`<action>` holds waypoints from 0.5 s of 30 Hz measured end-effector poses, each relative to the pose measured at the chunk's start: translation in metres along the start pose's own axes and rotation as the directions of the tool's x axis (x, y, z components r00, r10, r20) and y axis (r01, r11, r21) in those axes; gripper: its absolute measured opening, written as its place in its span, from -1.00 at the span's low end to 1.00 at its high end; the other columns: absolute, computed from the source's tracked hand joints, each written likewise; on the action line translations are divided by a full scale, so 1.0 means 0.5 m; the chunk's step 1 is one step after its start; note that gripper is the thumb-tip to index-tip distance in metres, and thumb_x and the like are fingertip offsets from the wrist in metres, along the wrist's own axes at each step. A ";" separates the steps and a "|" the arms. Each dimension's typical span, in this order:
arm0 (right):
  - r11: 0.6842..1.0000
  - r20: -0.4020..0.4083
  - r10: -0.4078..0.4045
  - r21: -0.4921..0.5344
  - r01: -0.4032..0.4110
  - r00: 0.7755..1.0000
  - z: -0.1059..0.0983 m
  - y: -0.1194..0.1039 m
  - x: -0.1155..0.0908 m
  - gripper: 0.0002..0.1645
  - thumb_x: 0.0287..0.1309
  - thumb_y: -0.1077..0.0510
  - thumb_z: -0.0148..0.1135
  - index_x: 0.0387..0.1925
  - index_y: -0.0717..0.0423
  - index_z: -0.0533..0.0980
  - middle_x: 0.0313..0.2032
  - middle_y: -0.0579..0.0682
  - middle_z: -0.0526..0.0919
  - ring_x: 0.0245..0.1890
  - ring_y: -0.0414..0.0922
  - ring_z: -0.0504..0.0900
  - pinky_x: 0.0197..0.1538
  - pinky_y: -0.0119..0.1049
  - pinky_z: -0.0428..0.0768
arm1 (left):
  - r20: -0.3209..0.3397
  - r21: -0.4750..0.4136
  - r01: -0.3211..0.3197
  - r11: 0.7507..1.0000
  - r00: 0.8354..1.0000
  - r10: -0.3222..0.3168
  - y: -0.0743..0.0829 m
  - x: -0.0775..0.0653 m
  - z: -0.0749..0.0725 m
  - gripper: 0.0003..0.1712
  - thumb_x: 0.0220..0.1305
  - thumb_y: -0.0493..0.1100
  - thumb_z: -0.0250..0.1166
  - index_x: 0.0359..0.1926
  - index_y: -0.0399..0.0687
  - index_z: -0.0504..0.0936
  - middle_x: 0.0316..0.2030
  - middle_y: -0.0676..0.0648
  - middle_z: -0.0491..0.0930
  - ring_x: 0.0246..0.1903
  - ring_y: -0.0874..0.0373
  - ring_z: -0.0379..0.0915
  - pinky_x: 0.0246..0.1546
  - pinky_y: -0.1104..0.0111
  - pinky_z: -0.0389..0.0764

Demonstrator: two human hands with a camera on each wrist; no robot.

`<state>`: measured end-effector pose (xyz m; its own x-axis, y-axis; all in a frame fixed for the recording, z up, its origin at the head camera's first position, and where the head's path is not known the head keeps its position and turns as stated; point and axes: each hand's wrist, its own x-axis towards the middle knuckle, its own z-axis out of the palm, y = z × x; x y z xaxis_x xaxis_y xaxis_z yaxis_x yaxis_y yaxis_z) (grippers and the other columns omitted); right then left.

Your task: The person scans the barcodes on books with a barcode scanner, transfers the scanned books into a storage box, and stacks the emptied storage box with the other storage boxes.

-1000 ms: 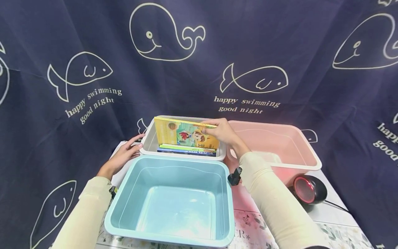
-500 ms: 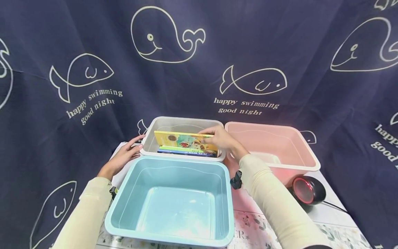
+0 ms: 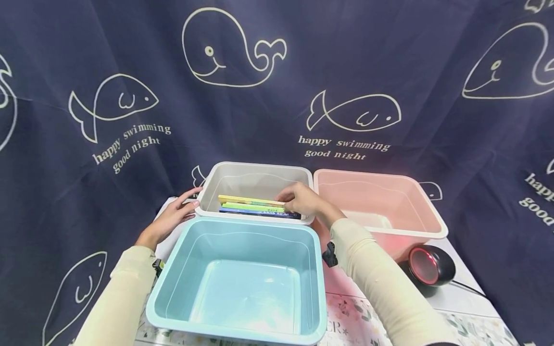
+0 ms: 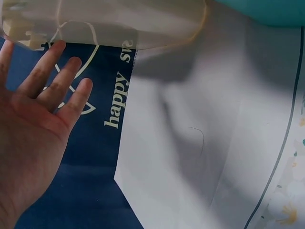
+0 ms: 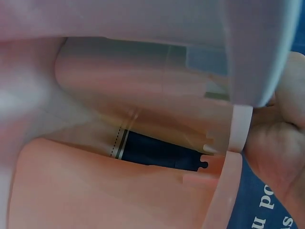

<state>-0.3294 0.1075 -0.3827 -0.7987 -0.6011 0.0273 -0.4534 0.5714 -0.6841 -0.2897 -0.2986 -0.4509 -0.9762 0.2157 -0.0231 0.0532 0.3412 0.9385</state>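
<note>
In the head view, a yellow picture book (image 3: 244, 199) stands low in the whitish-grey bin (image 3: 264, 170), its top edge showing. My right hand (image 3: 305, 199) pinches that book at its right end, fingers behind and thumb in front. Just before it sit a green-edged book (image 3: 248, 207) and a dark blue book (image 3: 255, 213). My left hand (image 3: 173, 216) rests its fingers against the bin's left rim. The left wrist view shows the left hand (image 4: 43, 114) with fingers stretched and spread along the bin's outer wall. Over the rim, most of the right hand (image 5: 281, 138) is hidden in the right wrist view.
A light blue bin (image 3: 235, 331) stands nearest, in front of the grey one. To the right is a pink bin (image 3: 407, 202). A black round device (image 3: 433, 264) with a red-lit face and cable sits on the patterned table (image 3: 467, 305). A navy curtain (image 3: 268, 120) hangs behind.
My right hand has lowered the yellow book into the grey bin, so its cover has sunk from view and only the top edge shows. The left hand has stayed in place.
</note>
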 end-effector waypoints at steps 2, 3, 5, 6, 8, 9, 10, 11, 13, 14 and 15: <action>1.000 -0.006 0.018 0.018 -0.018 1.000 -0.002 -0.004 -0.002 -0.62 0.17 0.45 0.25 0.01 0.23 0.72 -0.08 0.11 0.82 -0.09 -0.07 0.78 -0.03 -0.26 0.74 | 0.000 0.007 -0.002 1.000 1.000 0.002 0.001 0.001 -0.004 -0.23 0.57 0.17 0.11 0.64 0.23 0.07 0.60 -0.24 0.08 0.51 -0.18 0.18 0.51 -0.21 0.23; 1.000 -0.009 0.018 0.022 -0.018 1.000 -0.002 -0.006 -0.003 -0.62 0.19 0.44 0.25 0.03 0.24 0.71 -0.06 0.13 0.82 -0.06 -0.05 0.78 -0.01 -0.24 0.74 | 0.003 0.002 -0.001 1.000 1.000 0.001 0.000 0.002 -0.006 -0.24 0.57 0.16 0.12 0.64 0.23 0.07 0.58 -0.23 0.10 0.48 -0.11 0.25 0.51 -0.19 0.25; 1.000 -0.019 0.011 0.016 -0.010 1.000 -0.003 -0.007 -0.006 -0.62 0.22 0.42 0.23 0.06 0.26 0.69 -0.01 0.15 0.80 0.01 0.00 0.77 0.07 -0.16 0.74 | 0.022 -0.033 -0.003 0.999 1.000 0.004 -0.003 0.000 -0.010 -0.24 0.59 0.13 0.11 0.65 0.23 0.06 0.53 -0.20 0.22 0.39 0.09 0.38 0.51 -0.10 0.32; 1.000 -0.026 0.010 0.016 -0.010 1.000 -0.004 -0.009 -0.009 -0.61 0.24 0.40 0.22 0.09 0.26 0.68 0.02 0.15 0.79 0.06 0.02 0.76 0.12 -0.13 0.73 | 0.034 -0.063 -0.009 0.998 0.999 0.011 -0.005 -0.003 -0.013 -0.25 0.60 0.10 0.10 0.65 0.22 0.05 0.48 -0.14 0.29 0.34 0.20 0.43 0.49 -0.02 0.37; 1.000 -0.049 0.019 0.026 -0.018 0.999 -0.008 -0.013 -0.019 -0.58 0.26 0.36 0.22 0.14 0.22 0.66 0.10 0.12 0.76 0.15 0.04 0.72 0.22 -0.06 0.69 | 0.059 -0.142 -0.038 0.989 0.997 0.046 -0.011 -0.015 -0.021 -0.28 0.64 0.02 0.05 0.66 0.17 0.02 0.39 -0.01 0.42 0.25 0.35 0.50 0.44 0.16 0.47; 0.999 -0.068 0.019 0.034 -0.017 0.998 -0.011 -0.018 -0.026 -0.57 0.25 0.34 0.22 0.15 0.20 0.66 0.12 0.11 0.75 0.19 0.05 0.69 0.28 -0.04 0.66 | 0.069 -0.184 -0.059 0.981 0.995 0.073 -0.012 -0.024 -0.026 -0.31 0.66 -0.03 0.01 0.66 0.13 0.01 0.35 0.04 0.48 0.23 0.38 0.52 0.42 0.24 0.50; 0.999 -0.092 0.015 0.045 -0.011 0.996 -0.015 -0.023 -0.035 -0.54 0.23 0.33 0.21 0.16 0.19 0.65 0.15 0.10 0.73 0.23 0.05 0.67 0.33 -0.02 0.62 | 0.075 -0.213 -0.086 0.973 0.992 0.104 -0.013 -0.037 -0.031 -0.33 0.67 -0.07 -0.02 0.66 0.08 0.01 0.33 0.08 0.52 0.24 0.38 0.53 0.38 0.33 0.52; 0.997 -0.118 0.012 0.073 -0.004 0.993 -0.019 -0.031 -0.048 -0.53 0.23 0.32 0.21 0.18 0.18 0.64 0.17 0.11 0.72 0.26 0.07 0.64 0.37 0.01 0.58 | 0.075 -0.226 -0.117 0.967 0.988 0.137 -0.012 -0.052 -0.036 -0.35 0.68 -0.11 -0.05 0.65 0.04 0.02 0.31 0.11 0.54 0.26 0.39 0.52 0.35 0.41 0.54; 0.993 -0.187 -0.016 0.110 0.037 0.982 -0.026 -0.045 -0.081 -0.51 0.21 0.32 0.21 0.19 0.20 0.63 0.19 0.15 0.70 0.29 0.11 0.62 0.41 0.06 0.53 | 0.058 -0.182 -0.190 0.965 0.977 0.203 -0.006 -0.088 -0.042 -0.39 0.68 -0.18 -0.09 0.63 -0.06 0.06 0.33 0.10 0.57 0.30 0.39 0.50 0.29 0.51 0.54; 0.991 -0.225 -0.032 0.119 0.061 0.974 -0.028 -0.052 -0.102 -0.51 0.21 0.32 0.21 0.19 0.21 0.63 0.19 0.16 0.70 0.29 0.13 0.61 0.42 0.08 0.52 | 0.041 -0.129 -0.228 0.965 0.971 0.235 -0.001 -0.109 -0.041 -0.40 0.67 -0.21 -0.08 0.61 -0.10 0.10 0.33 0.08 0.57 0.30 0.40 0.49 0.26 0.55 0.53; 0.989 -0.260 -0.039 0.129 0.074 0.965 -0.028 -0.060 -0.126 -0.52 0.23 0.31 0.22 0.20 0.22 0.62 0.20 0.18 0.69 0.28 0.15 0.62 0.42 0.09 0.52 | 0.026 -0.078 -0.262 0.962 0.964 0.265 0.003 -0.131 -0.038 -0.42 0.65 -0.24 -0.06 0.59 -0.13 0.15 0.34 0.04 0.58 0.31 0.39 0.49 0.25 0.58 0.52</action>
<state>-0.2710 0.1361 -0.3540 -0.8560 -0.4566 0.2425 -0.4567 0.4481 -0.7685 -0.2298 -0.3297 -0.4414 -0.9214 0.3223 0.2171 0.2906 0.2008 0.9355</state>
